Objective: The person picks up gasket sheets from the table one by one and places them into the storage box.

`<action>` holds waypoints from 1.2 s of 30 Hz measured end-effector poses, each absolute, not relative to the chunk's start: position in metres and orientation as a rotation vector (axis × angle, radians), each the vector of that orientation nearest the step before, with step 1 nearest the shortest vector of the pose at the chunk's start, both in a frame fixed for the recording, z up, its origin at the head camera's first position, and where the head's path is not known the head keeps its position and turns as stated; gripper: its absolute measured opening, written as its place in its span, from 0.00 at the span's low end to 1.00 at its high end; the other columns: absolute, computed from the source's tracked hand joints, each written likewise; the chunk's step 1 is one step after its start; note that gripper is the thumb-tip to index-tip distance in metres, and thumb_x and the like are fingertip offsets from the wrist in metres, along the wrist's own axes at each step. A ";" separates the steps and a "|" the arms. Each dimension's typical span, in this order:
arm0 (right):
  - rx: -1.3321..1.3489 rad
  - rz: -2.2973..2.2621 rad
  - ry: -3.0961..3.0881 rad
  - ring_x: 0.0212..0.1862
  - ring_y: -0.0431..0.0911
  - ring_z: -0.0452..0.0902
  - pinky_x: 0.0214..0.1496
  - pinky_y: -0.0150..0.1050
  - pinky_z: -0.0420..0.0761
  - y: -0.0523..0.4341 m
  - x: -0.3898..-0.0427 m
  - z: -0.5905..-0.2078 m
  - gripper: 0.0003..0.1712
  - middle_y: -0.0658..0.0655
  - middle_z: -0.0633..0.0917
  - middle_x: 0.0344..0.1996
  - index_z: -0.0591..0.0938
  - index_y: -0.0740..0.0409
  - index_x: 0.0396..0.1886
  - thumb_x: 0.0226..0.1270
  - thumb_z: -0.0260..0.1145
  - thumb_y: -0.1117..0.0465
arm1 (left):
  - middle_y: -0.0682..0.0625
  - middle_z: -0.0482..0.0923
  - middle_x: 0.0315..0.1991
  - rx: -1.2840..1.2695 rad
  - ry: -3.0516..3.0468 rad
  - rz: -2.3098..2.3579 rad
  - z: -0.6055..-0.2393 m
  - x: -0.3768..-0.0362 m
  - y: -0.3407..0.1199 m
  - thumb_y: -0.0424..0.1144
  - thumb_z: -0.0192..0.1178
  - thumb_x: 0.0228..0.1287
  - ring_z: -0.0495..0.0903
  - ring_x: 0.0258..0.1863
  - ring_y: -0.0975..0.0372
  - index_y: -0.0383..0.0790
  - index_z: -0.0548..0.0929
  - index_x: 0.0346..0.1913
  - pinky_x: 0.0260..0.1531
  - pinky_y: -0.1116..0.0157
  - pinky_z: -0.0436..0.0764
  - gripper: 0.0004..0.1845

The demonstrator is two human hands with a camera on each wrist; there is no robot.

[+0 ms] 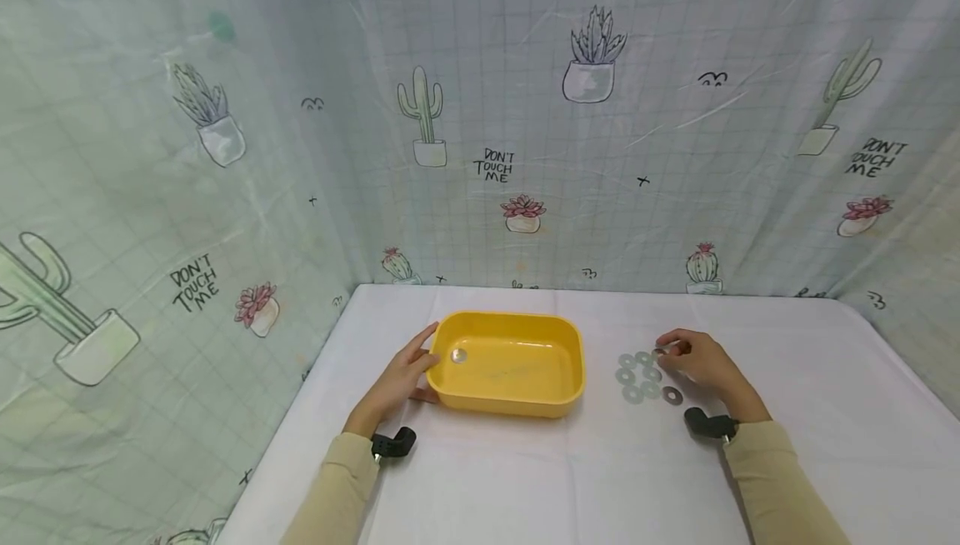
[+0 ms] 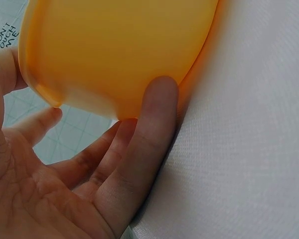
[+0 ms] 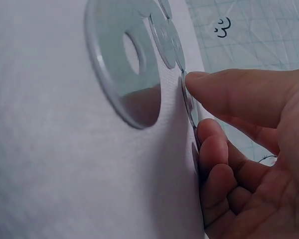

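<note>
1. Yellow tray [image 1: 517, 399] sits mid-table on white cloth [image 1: 525, 478]; one metal washer [image 1: 458, 355] lies inside, near its left wall.
2. Left hand [image 1: 401, 378] rests against tray's left end, fingers [image 2: 144, 149] straight, touching the outer wall, nothing grasped.
3. Cluster of washers [image 1: 640, 378] lies just right of tray.
4. Right hand [image 1: 701, 362], right of tray at cluster's far edge, pinches one washer [image 3: 189, 102] w/ thumb & fingertips.

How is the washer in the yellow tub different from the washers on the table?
The washer in the tub lies alone inside the yellow tub; the washers on the table sit bunched together on the white cloth. The left hand steadies the tub, while the right hand pinches one of the bunch. All look like flat metal rings.
</note>
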State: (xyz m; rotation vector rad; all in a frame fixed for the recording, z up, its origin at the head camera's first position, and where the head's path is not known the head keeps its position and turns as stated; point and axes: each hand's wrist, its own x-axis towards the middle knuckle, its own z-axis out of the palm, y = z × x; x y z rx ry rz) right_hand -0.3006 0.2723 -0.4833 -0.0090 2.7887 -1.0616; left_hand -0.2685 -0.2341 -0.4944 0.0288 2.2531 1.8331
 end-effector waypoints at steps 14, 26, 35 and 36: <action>-0.007 -0.973 2.811 0.41 0.52 0.71 0.37 0.39 0.68 0.271 -0.302 -0.484 0.18 0.57 0.77 0.36 0.82 0.60 0.56 0.69 0.68 0.60 | 0.38 0.75 0.62 0.004 2.261 1.838 -0.495 -0.269 -0.234 0.42 0.54 0.75 0.84 0.43 0.54 0.70 0.61 0.78 0.35 0.52 0.92 0.33; -0.038 -0.914 2.803 0.42 0.53 0.73 0.41 0.43 0.73 0.268 -0.306 -0.487 0.15 0.60 0.76 0.39 0.77 0.65 0.54 0.71 0.63 0.65 | 0.38 0.74 0.60 -0.015 2.287 1.821 -0.497 -0.269 -0.231 0.43 0.54 0.76 0.84 0.43 0.54 0.71 0.61 0.78 0.35 0.53 0.92 0.33; -0.056 -0.916 2.824 0.41 0.53 0.73 0.39 0.43 0.74 0.267 -0.304 -0.484 0.15 0.63 0.76 0.40 0.75 0.62 0.53 0.69 0.66 0.64 | 0.38 0.74 0.59 -0.015 2.298 1.830 -0.494 -0.265 -0.229 0.42 0.53 0.76 0.84 0.42 0.54 0.70 0.61 0.78 0.35 0.53 0.92 0.33; -0.060 -0.919 2.829 0.40 0.53 0.73 0.38 0.42 0.73 0.267 -0.304 -0.483 0.15 0.62 0.76 0.40 0.75 0.61 0.53 0.69 0.66 0.64 | 0.38 0.74 0.59 -0.011 2.297 1.833 -0.494 -0.265 -0.229 0.42 0.53 0.76 0.84 0.42 0.54 0.69 0.61 0.78 0.35 0.53 0.92 0.33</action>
